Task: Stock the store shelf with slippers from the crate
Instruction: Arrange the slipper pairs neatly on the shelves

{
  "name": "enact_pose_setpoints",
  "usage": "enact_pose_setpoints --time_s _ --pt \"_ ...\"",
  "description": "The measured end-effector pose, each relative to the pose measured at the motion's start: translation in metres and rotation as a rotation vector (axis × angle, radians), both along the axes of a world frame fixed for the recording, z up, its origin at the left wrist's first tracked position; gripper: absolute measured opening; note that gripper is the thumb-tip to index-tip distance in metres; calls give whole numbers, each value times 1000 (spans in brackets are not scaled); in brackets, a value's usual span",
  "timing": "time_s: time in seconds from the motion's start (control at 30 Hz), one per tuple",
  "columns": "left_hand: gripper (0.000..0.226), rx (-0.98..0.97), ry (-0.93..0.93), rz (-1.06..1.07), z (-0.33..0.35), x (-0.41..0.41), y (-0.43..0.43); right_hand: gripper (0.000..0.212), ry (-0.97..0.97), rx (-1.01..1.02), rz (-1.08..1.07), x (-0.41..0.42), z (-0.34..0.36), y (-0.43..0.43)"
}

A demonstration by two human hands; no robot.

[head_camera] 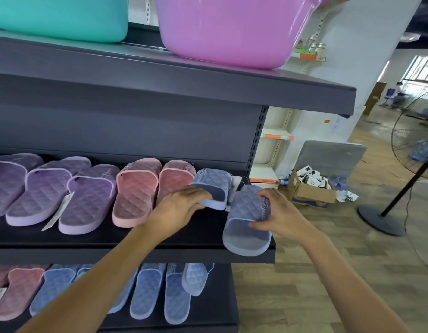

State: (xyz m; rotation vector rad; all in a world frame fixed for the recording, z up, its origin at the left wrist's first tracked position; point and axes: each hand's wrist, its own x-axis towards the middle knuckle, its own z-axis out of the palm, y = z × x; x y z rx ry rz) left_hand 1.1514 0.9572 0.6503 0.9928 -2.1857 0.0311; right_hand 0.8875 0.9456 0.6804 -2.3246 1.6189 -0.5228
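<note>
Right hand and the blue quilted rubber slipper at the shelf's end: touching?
Touching. Head view: the right hand grips the blue quilted rubber slipper, fingers and thumb pinching its strap.

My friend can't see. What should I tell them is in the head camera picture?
The left hand grips one blue slipper and the right hand grips a second blue slipper at the right end of a dark shelf, beside a row of pink slippers and purple slippers. A pink tub and a teal tub sit above.

A shop – dark shelving [160, 75], rows of slippers [87, 198], plastic tubs [227, 27] above
</note>
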Motion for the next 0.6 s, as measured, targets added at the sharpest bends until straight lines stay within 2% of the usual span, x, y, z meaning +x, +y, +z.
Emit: enact_pose_setpoints --time_s 0.07,0.13,0.2,0.27,0.37,0.47,0.6 --pt "18 24 25 -62 9 5 -2 77 -15 -22 -9 7 -2 12" --pt "17 -46 -17 -76 20 8 -2 77 -42 -47 -36 14 -4 20" --pt "26 -139 -74 -81 28 17 -2 77 -19 -76 -68 22 -4 27" --pt "34 -176 -120 -35 31 33 -7 77 18 -105 -94 32 -4 30" --pt "26 -184 -124 69 29 52 -14 78 29 -141 -140 50 -7 33" --pt "27 -164 -129 121 25 57 -10 85 47 -124 -160 68 -17 33" --pt "33 -28 -100 191 9 54 1 89 -13 -119 -170 79 -26 36"
